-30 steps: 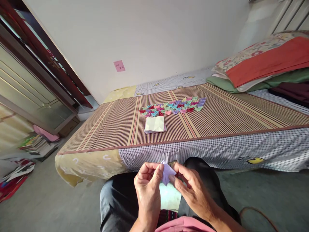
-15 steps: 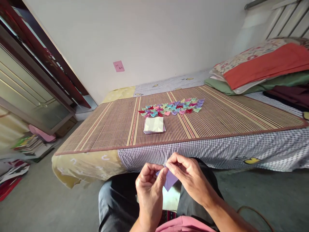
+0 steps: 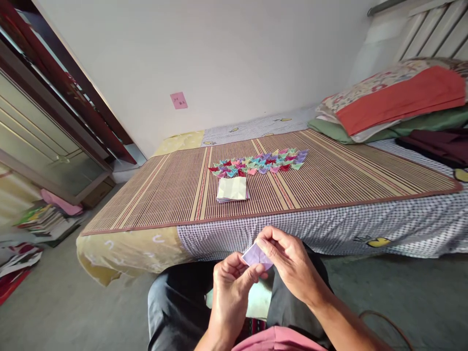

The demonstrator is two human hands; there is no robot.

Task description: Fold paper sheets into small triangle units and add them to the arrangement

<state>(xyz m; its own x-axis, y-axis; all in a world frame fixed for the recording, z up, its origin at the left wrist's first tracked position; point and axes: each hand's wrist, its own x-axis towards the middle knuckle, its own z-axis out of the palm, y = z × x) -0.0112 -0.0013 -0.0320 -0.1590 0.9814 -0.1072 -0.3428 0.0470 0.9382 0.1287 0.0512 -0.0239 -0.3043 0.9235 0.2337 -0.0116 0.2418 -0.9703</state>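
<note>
A small piece of folded purple paper (image 3: 254, 256) is pinched between my two hands above my lap. My left hand (image 3: 234, 287) grips its lower left side, thumb lying across the front. At the upper right edge, the thumb and fingers of my right hand (image 3: 288, 261) are closed on it. Part of the paper is hidden behind my fingers. Beyond my hands, on the mat, lies a stack of creased paper squares (image 3: 232, 189) with a pale yellow sheet on top. Behind it stand rows of small folded paper pieces (image 3: 259, 163) in many colours.
A striped mat (image 3: 157, 190) covers the bed, over a checked sheet (image 3: 329, 229) hanging down its front. Folded bedding and an orange-edged pillow (image 3: 402, 102) lie at the right. A pink note (image 3: 179, 100) is on the wall. Piled papers (image 3: 40, 219) stand at the left.
The purple paper has turned from a downward-pointing shape to a tilted face with a pale top edge. My left thumb has shifted lower across it; my right hand still grips the upper part.
</note>
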